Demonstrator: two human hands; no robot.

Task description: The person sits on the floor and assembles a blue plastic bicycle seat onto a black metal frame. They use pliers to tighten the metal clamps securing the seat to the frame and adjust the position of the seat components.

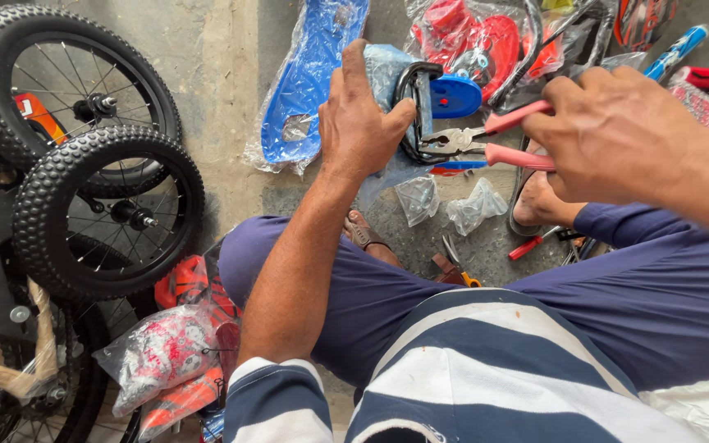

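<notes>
My left hand [360, 115] grips a plastic-wrapped bicycle part [408, 90], black and blue, held up in front of me. My right hand [617, 135] is closed around the pink handles of a pair of pliers [473, 141], whose metal jaws meet the black edge of that part. Below them, on the concrete floor, lie two small clear bags of hardware [453, 203]. I sit with legs in dark blue trousers spread apart, sandalled feet visible.
Two small knobby bicycle wheels [108, 213] lean at the left beside a black frame. A blue plastic mudguard [305, 82] in wrap lies ahead. Red wrapped parts [478, 37] are at the top, red-white wrapped parts [166, 353] at lower left, tools [453, 267] by my feet.
</notes>
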